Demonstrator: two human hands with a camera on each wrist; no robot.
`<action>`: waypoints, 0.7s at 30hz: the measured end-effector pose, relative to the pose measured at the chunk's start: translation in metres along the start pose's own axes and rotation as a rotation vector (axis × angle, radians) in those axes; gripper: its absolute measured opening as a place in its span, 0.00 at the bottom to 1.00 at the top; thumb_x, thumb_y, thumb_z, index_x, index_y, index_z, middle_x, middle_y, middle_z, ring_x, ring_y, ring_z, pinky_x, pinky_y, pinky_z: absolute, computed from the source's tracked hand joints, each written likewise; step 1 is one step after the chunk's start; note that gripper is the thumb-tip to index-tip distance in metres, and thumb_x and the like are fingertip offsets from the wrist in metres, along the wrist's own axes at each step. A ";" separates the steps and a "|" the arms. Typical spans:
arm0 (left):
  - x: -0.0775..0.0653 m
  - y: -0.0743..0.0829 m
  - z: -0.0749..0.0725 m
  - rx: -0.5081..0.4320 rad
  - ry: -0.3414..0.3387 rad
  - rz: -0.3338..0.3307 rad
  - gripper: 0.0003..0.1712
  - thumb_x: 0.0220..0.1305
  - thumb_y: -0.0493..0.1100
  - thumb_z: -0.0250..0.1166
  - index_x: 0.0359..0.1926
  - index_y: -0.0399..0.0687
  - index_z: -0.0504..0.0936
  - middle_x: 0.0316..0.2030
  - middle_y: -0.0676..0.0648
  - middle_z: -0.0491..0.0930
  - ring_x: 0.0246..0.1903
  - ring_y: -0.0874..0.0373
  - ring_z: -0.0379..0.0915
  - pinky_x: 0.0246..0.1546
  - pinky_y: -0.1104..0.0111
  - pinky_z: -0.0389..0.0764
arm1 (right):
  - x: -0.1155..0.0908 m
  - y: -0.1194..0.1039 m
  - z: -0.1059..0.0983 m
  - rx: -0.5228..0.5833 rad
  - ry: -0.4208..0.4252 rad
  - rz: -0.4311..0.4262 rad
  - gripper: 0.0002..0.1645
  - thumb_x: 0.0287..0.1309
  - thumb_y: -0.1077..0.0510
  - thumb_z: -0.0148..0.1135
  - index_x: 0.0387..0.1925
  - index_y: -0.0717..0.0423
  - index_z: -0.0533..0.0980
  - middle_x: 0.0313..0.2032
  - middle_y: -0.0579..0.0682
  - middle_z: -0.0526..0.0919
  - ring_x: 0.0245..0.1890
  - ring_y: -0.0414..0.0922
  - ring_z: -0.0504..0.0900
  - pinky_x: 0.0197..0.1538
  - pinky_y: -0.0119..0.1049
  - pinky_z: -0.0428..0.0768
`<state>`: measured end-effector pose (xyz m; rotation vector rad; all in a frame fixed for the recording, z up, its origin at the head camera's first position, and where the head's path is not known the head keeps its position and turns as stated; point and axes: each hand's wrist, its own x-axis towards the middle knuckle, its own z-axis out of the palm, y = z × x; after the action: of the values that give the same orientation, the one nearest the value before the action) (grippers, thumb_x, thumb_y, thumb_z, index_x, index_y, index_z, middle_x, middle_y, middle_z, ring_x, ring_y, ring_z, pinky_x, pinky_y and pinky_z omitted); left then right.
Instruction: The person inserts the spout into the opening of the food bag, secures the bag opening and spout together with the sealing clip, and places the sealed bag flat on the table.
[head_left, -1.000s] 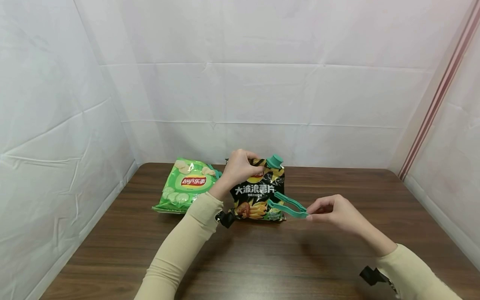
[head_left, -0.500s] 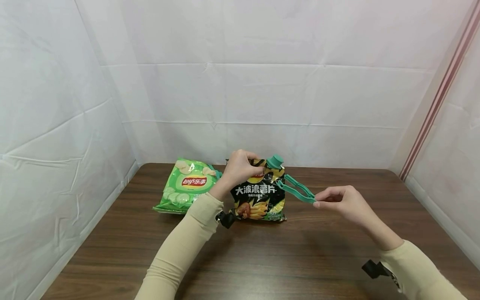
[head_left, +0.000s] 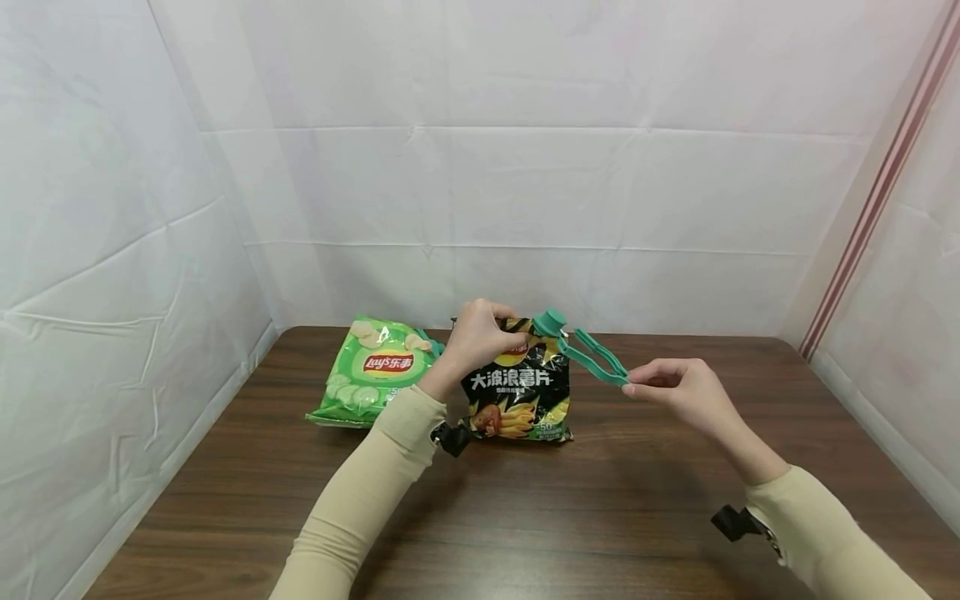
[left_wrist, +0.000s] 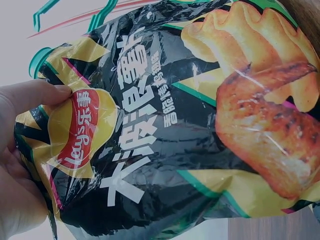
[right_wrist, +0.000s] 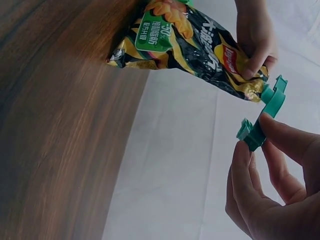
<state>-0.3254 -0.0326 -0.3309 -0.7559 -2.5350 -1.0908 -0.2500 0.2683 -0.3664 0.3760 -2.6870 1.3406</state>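
The left hand [head_left: 477, 337] grips the top of a black and yellow potato chip bag [head_left: 517, 392], thumb on the front and fingers behind. The bag stands upright on the table. At its top right corner sits a teal cap-like spout [head_left: 550, 322]. Fingertips of the right hand [head_left: 678, 390] pinch one end of a teal bag clip [right_wrist: 273, 104]. Its two arms are spread in a V, their free ends pointing at the bag. In the head view those ends are right beside the spout. The left wrist view shows the free ends past the bag's top corner.
Left of the black bag lies a green chip bag [head_left: 382, 363], partly behind the left forearm. A teal piece [head_left: 431, 342] shows at its upper right edge. The brown wooden table [head_left: 525, 533] ends at white cloth walls [head_left: 525, 183] at the back and sides.
The right hand has raised the bag clip from in front of the bag's lower half up to the spout, swinging slightly right on the way. The left hand and both bags have barely moved.
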 end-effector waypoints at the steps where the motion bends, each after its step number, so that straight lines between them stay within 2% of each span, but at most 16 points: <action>1: 0.000 0.000 0.000 0.001 0.000 -0.001 0.11 0.53 0.40 0.69 0.38 0.44 0.88 0.31 0.45 0.87 0.05 0.66 0.49 0.12 0.75 0.59 | 0.001 -0.001 0.001 0.000 0.003 -0.002 0.19 0.48 0.41 0.71 0.37 0.48 0.84 0.36 0.48 0.86 0.32 0.40 0.83 0.37 0.38 0.81; 8: -0.001 0.000 0.000 0.012 0.007 -0.009 0.11 0.53 0.41 0.69 0.39 0.44 0.88 0.31 0.45 0.87 0.05 0.66 0.48 0.13 0.75 0.59 | 0.011 -0.003 0.010 0.050 0.014 -0.005 0.19 0.48 0.41 0.71 0.37 0.49 0.84 0.36 0.48 0.86 0.34 0.43 0.84 0.39 0.40 0.82; 16: -0.001 -0.001 -0.001 0.022 0.011 -0.011 0.11 0.53 0.41 0.69 0.38 0.44 0.88 0.34 0.45 0.87 0.05 0.66 0.49 0.13 0.75 0.59 | 0.022 -0.008 0.021 0.091 0.033 -0.027 0.17 0.49 0.46 0.72 0.37 0.52 0.85 0.37 0.51 0.86 0.34 0.41 0.84 0.38 0.34 0.81; 21: -0.001 -0.002 -0.001 0.026 0.020 0.001 0.08 0.52 0.40 0.69 0.36 0.45 0.88 0.28 0.47 0.86 0.06 0.66 0.50 0.13 0.75 0.58 | 0.028 -0.013 0.028 0.104 0.038 -0.039 0.17 0.48 0.46 0.72 0.36 0.52 0.85 0.37 0.51 0.87 0.36 0.47 0.85 0.38 0.34 0.82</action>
<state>-0.3259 -0.0348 -0.3320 -0.7358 -2.5270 -1.0577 -0.2729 0.2336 -0.3669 0.4067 -2.5732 1.4645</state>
